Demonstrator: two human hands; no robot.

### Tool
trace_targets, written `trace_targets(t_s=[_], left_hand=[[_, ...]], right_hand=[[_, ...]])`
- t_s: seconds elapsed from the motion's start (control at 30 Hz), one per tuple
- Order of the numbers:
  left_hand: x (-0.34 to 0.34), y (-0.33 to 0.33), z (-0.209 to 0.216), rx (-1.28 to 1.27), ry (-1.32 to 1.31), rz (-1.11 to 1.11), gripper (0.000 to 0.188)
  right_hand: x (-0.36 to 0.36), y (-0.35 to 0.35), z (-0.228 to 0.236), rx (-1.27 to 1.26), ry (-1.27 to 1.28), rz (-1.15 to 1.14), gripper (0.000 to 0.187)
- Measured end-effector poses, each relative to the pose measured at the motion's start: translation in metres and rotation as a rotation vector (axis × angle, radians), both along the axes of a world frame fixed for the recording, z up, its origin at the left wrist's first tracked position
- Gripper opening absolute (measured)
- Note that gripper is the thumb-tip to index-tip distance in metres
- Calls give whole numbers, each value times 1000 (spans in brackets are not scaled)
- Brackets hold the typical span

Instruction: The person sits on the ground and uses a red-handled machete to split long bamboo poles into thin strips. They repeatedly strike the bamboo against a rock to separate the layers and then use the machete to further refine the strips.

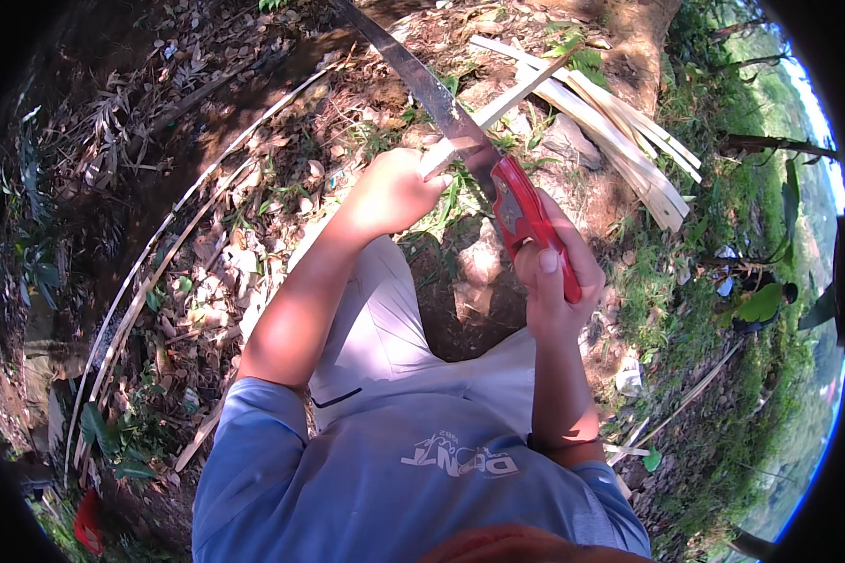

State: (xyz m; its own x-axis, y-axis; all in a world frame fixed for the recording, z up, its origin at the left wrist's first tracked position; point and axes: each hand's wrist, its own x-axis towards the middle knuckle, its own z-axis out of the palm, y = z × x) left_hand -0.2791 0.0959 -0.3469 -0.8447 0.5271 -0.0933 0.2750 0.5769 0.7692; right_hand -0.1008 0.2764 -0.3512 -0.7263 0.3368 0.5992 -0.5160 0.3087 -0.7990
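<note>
My right hand (565, 272) is wrapped round the red handle of a machete (434, 96). Its long dark blade points up and to the left, away from me. The fingers of my left hand (394, 192) are closed on the near end of a pale, split wooden strip (509, 98). That strip slants up to the right, crossing the blade just beyond the handle. The blade lies over or against it; whether its edge bites into the wood I cannot tell.
Several pale split strips (620, 131) lie in a loose pile at the far right, beside a tree trunk (640, 42). Long thin poles (174, 220) curve along the leaf-strewn ground at left. Green plants (760, 375) cover the right side. A red object (88, 521) lies at the lower left.
</note>
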Motion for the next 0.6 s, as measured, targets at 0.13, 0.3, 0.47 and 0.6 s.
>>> trace_targets(t_s=[0.13,0.3,0.47,0.6], left_hand=[[-22,-9,-13,174,-188,-118,34],[-42,-19,-21,63,-7,-19,31],[-53,-17,-31,12,200,-11,34],[-46,-26,-31,-21,140,-8,33]], right_hand=[[-31,-8,18,-99,-62,126,37],[-66,-36,28,121,-23,74,38],[-88,-44,11,54,-155,94,36],[-94,-50,2,87,-50,85,35]])
